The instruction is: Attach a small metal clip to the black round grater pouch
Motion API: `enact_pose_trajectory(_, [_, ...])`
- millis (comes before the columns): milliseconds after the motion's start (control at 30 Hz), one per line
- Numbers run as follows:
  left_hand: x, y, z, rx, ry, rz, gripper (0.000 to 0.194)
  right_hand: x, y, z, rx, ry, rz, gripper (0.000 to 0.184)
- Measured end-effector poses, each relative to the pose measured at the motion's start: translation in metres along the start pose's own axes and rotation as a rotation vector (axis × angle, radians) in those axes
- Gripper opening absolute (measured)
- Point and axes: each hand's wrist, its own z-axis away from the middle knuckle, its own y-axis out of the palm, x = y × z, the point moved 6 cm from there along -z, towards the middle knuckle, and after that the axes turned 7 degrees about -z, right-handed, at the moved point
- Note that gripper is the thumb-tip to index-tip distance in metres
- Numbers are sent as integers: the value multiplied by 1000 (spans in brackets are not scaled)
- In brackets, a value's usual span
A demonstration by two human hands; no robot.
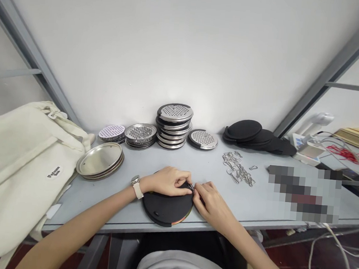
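A round black cover point(166, 208) lies flat at the front of the table, with a thin coloured edge showing at its lower right. My left hand point(167, 181), with a watch on its wrist, rests over the cover's upper part, fingers curled and closed near its right rim. My right hand point(209, 202) pinches a small metal clip point(191, 187) at that same rim, close to my left fingertips. The fingers partly hide the clip, so how it sits in the cover cannot be made out. Similar loose metal clips point(239, 169) lie in a pile to the right.
Along the wall stand a tall stack of round graters point(173, 127), lower grater stacks point(140, 135) and a single grater point(203, 139). Round metal plates point(100, 161) are stacked at left beside a cream bag point(28, 171). Black covers point(245, 130) are heaped at the back right.
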Motion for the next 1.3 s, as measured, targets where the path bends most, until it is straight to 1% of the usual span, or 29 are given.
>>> enact_pose_trajectory(100, [1,1,0,-5,-3,-7,19,0,-1,0,-9,5,-4,21])
enact_pose_trajectory(333, [1,2,0,-5,-10,-16,21,-1,1,-1,19,20,-5,22])
enact_pose_trajectory(667, [1,2,0,1,-16,-13,22,-1,-1,-1,-10,3,11,21])
enact_pose_trajectory(1300, [2,0,0,-10,-28,35,24,-3,2,0,30,27,-7,23])
